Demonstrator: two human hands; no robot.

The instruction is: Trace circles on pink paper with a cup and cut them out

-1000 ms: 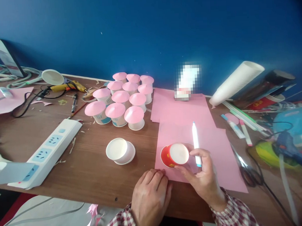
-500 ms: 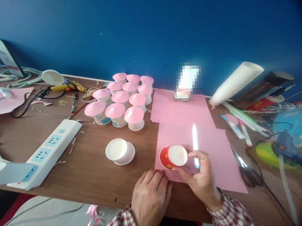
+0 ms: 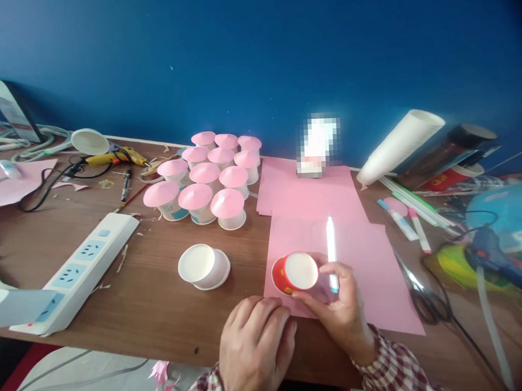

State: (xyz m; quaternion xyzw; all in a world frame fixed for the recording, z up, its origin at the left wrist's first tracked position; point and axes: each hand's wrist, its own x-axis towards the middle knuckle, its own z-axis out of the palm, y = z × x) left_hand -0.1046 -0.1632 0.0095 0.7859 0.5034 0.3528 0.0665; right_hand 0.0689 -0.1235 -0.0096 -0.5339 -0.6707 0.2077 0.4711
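Observation:
A red paper cup [image 3: 282, 273] stands upside down on the pink paper [image 3: 369, 297], its white base facing up. The thumb and index finger of my right hand [image 3: 341, 310] grip its right side. Behind those fingers lies a white marker [image 3: 331, 250] with a blue tip and end. My left hand [image 3: 256, 345] rests on the table's front edge, holding nothing, its fingers loosely bent and the fingertips partly hidden. A white paper cup [image 3: 199, 266] is also upside down, left of the pink paper. Behind it, several cups with pink cone roofs [image 3: 227, 204] stand in rows.
A white power strip [image 3: 82, 261] and yellow glue gun [image 3: 116, 157] lie at the left. On the right are black-handled scissors [image 3: 428, 303], a blue glue gun [image 3: 490, 252], more markers [image 3: 398, 219] and a stack of white cups [image 3: 399, 146]. A blurred-out phone-like object [image 3: 317, 146] stands behind.
The view has shifted slightly, so most things sit a little further left and lower. My right hand keeps its grip on the red cup, and my left hand stays at the table edge.

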